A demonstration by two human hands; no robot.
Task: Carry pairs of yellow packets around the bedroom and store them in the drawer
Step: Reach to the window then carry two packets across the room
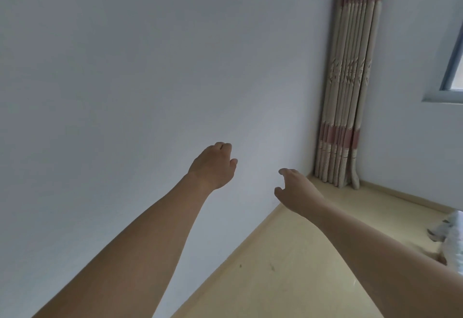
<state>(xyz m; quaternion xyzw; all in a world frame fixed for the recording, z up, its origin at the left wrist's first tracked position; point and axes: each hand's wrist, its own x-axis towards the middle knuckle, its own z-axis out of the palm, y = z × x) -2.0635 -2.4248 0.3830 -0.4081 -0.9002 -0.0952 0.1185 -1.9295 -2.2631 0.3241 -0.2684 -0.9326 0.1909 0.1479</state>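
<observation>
Both hands are out in front of the person, held apart with a gap between them, and neither carries anything. Furthest left, beyond and behind the left hand [215, 166], is a plain pale wall [125, 67] that fills most of the view. The left hand is raised in front of it with its fingers loosely curled under, holding nothing. To its right and a little lower, the right hand [297, 189] reaches forward with its fingers hanging relaxed and thumb apart, also empty. Below and to the right of the right hand lies a pale yellow floor [288, 267]. Past the right hand, in the corner, hangs a gathered curtain [348, 79] with pinkish bands, its hem near the floor. Further right is the edge of a window frame [448, 67], and at the far right edge, low beside the right forearm, a white object [451, 232] too cut off to identify.

No yellow packets and no drawer are in sight; where they are cannot be told from this view. Judging by the empty hands, the step looks like a walk between carries, either heading to fetch a pair or coming away from the drawer. The next move probably calls for turning away from this bare corner to find the packets, then taking one pair in hand, likely one packet per hand.
</observation>
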